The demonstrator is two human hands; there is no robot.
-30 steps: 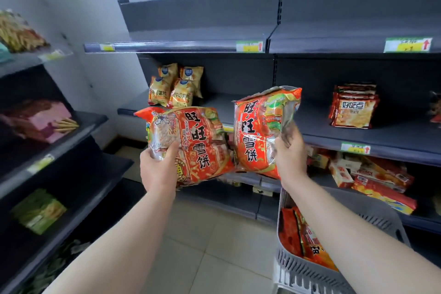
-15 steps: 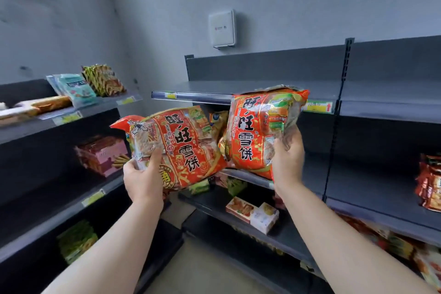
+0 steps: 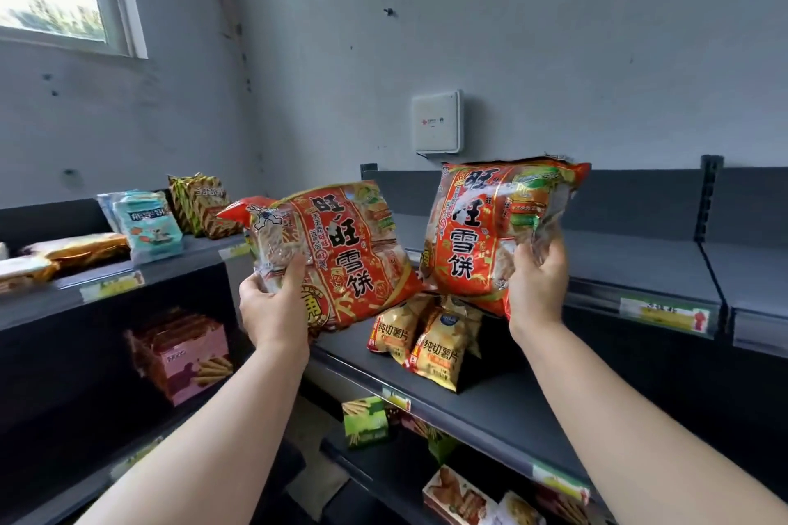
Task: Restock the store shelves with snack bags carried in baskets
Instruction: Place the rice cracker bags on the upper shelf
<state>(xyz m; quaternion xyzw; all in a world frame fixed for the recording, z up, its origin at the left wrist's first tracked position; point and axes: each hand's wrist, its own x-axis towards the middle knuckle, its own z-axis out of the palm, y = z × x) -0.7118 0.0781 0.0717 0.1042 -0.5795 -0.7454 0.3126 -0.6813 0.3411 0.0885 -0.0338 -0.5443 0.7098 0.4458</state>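
The two red snack bags have gone up. A second ago they were held in front of the middle shelf, with the basket under the right arm. Now they are level with the top shelf (image 3: 631, 260), and the basket is out of view.

The left bag (image 3: 341, 256) is tilted, its upper corner pointing left. The right bag (image 3: 482, 234) stands nearly upright in front of the bare top shelf. Both look to be held in the air, though I cannot tell whether the right one's lower edge touches the shelf lip.

The left grip (image 3: 273, 307) curls round its bag's lower corner, thumb across the front. The right grip (image 3: 539, 290) pinches the clear side edge of its bag.

Below them, yellow chip bags (image 3: 426, 341) stand on the middle shelf (image 3: 490, 409). The lift suggests the top shelf is the chosen spot and that setting both bags down there comes next.
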